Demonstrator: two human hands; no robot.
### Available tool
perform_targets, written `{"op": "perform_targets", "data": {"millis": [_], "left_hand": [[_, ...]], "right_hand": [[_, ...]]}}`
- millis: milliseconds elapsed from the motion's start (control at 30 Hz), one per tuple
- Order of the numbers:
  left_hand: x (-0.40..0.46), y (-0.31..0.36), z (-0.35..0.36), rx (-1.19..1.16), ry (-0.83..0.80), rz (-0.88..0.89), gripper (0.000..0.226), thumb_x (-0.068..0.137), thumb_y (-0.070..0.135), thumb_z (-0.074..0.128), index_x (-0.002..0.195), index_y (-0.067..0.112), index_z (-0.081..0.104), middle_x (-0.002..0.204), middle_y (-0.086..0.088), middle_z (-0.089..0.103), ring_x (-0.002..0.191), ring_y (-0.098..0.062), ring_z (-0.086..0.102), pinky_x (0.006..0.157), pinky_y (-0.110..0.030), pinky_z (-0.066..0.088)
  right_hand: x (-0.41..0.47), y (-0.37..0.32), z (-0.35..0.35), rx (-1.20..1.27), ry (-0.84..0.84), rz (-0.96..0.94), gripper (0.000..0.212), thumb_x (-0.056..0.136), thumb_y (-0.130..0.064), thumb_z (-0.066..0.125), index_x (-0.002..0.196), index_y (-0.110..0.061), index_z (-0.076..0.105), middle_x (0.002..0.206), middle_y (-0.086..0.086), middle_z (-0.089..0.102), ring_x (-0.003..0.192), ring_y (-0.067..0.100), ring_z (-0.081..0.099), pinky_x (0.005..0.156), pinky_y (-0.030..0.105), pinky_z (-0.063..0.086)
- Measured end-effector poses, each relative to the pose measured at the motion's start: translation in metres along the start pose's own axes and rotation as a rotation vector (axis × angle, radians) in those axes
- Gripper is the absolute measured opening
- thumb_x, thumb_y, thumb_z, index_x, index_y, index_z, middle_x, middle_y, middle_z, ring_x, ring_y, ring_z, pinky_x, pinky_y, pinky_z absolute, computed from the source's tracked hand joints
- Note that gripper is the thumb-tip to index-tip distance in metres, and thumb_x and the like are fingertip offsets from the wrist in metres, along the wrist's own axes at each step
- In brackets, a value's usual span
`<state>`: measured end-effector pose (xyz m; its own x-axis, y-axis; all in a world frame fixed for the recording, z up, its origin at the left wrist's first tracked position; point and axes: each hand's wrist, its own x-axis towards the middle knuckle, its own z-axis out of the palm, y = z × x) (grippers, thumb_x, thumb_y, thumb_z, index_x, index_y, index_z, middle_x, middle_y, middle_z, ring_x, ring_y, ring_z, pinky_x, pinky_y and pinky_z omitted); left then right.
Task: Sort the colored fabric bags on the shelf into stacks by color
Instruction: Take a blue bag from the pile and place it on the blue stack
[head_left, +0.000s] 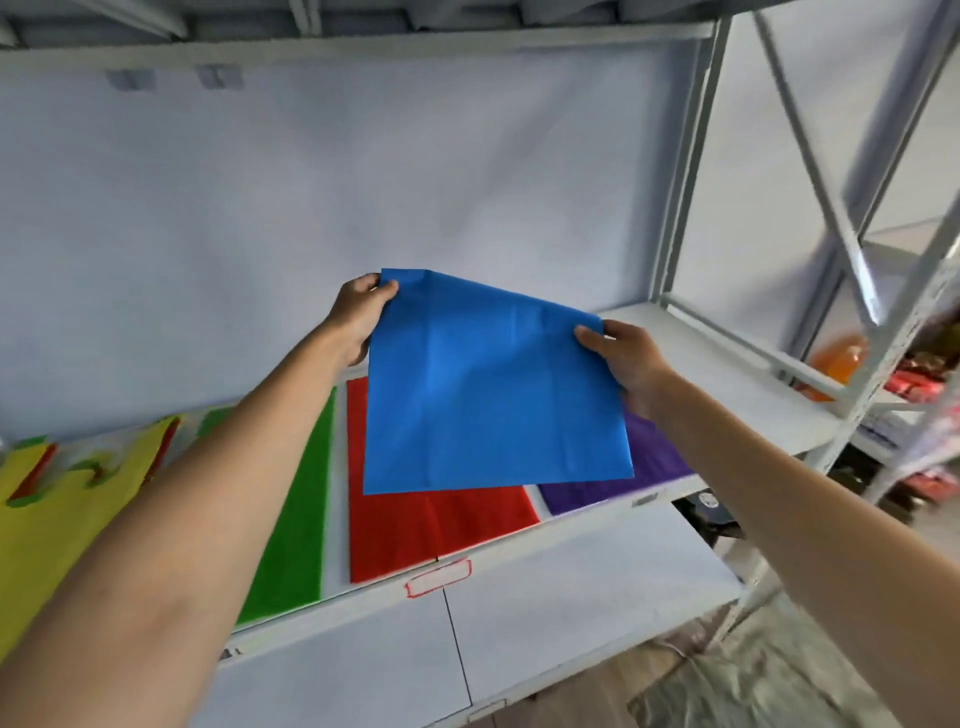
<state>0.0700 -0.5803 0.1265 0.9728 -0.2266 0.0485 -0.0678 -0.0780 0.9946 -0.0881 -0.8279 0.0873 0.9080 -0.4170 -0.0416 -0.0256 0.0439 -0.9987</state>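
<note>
A flat blue fabric bag (493, 389) hangs in the air above the white shelf (691, 338). My left hand (358, 317) pinches its upper left corner and my right hand (623, 358) grips its right edge. Beneath it on the shelf lie a red bag (431, 525), a purple bag (644, 467) to the right, and a green bag (296, 525) to the left. At the far left a yellow bag (57, 499) tops a mixed pile with red and green edges showing. My left forearm covers part of the green and yellow bags.
The shelf's right end beyond the purple bag is bare white board. Grey metal uprights and cross braces (826, 197) frame the right side. An orange bottle (839, 358) and red packages (914, 384) sit on a neighbouring rack. A lower shelf (571, 597) lies below.
</note>
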Motion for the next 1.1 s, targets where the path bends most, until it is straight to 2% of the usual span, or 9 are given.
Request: {"op": "perform_targets", "data": {"millis": [100,233,333,500,600,700,833,967,1100], "left_hand": [[0.025,0.007,0.058,0.011,-0.045,0.012,0.015,0.098,0.019,0.049,0.096,0.017,0.063,0.089,0.0,0.065,0.075,-0.012,0.062,0.065,-0.025,0.051],[0.064,0.013,0.131,0.005,-0.06,0.017,0.016,0.097,0.021,0.05,0.087,0.018,0.062,0.087,-0.001,0.061,0.073,-0.015,0.058,0.066,-0.028,0.049],[0.094,0.017,0.184,0.009,-0.071,0.014,0.015,0.096,0.021,0.05,0.089,0.015,0.062,0.087,-0.003,0.061,0.072,-0.016,0.058,0.065,-0.028,0.049],[0.131,0.007,0.253,0.003,-0.104,-0.016,0.014,0.097,0.019,0.049,0.093,0.013,0.062,0.089,-0.005,0.061,0.075,-0.018,0.058,0.066,-0.029,0.049],[0.146,-0.012,0.281,0.013,-0.119,-0.067,0.016,0.097,0.019,0.048,0.099,0.01,0.062,0.092,-0.006,0.061,0.079,-0.019,0.058,0.069,-0.03,0.049],[0.161,-0.033,0.306,0.011,-0.109,-0.154,0.016,0.097,0.019,0.047,0.09,0.013,0.061,0.096,-0.007,0.062,0.084,-0.021,0.059,0.073,-0.032,0.05],[0.178,-0.03,0.335,0.012,-0.109,-0.249,0.016,0.098,0.02,0.048,0.085,0.015,0.057,0.084,-0.002,0.059,0.07,-0.013,0.058,0.059,-0.023,0.05],[0.207,0.02,0.36,-0.003,-0.086,-0.17,0.015,0.097,0.016,0.049,0.084,0.018,0.056,0.08,-0.001,0.059,0.068,-0.013,0.057,0.056,-0.023,0.05],[0.226,0.053,0.376,-0.115,-0.012,-0.03,0.022,0.096,0.014,0.049,0.116,0.021,0.057,0.095,0.004,0.065,0.079,-0.01,0.062,0.063,-0.022,0.053]], "right_hand": [[0.02,-0.005,-0.049,-0.007,0.055,-0.015,0.008,0.092,-0.022,0.059,0.093,-0.016,0.064,0.092,0.001,0.068,0.081,0.016,0.065,0.072,0.029,0.055],[0.052,-0.009,-0.112,0.009,0.046,0.029,0.021,0.092,-0.031,0.057,0.107,-0.017,0.064,0.116,0.005,0.067,0.099,0.019,0.064,0.092,0.037,0.049],[0.074,-0.013,-0.16,0.039,-0.065,0.041,0.034,0.089,-0.019,0.061,0.123,-0.018,0.057,0.12,0.004,0.065,0.108,0.022,0.062,0.099,0.041,0.048],[0.111,-0.004,-0.223,0.011,-0.117,0.075,0.057,0.083,-0.001,0.064,0.132,-0.028,0.05,0.121,0.006,0.064,0.11,0.027,0.062,0.097,0.047,0.049],[0.138,0.001,-0.252,-0.004,-0.068,0.128,0.053,0.08,0.002,0.065,0.128,-0.018,0.055,0.124,0.012,0.064,0.112,0.033,0.062,0.098,0.05,0.048],[0.174,-0.002,-0.273,-0.052,-0.008,0.223,0.044,0.08,0.002,0.064,0.123,-0.008,0.059,0.113,0.015,0.067,0.096,0.033,0.065,0.09,0.046,0.052],[0.229,-0.016,-0.291,-0.107,-0.029,0.377,0.042,0.082,-0.004,0.061,0.123,-0.001,0.058,0.115,0.017,0.064,0.089,0.03,0.063,0.08,0.038,0.054],[0.282,-0.058,-0.301,-0.09,-0.054,0.183,0.035,0.083,0.0,0.057,0.116,-0.009,0.059,0.112,0.013,0.063,0.09,0.028,0.062,0.082,0.039,0.054],[0.305,-0.075,-0.321,-0.008,-0.103,-0.019,0.042,0.082,0.002,0.056,0.114,-0.024,0.059,0.106,0.004,0.066,0.089,0.026,0.064,0.083,0.04,0.054]]}}
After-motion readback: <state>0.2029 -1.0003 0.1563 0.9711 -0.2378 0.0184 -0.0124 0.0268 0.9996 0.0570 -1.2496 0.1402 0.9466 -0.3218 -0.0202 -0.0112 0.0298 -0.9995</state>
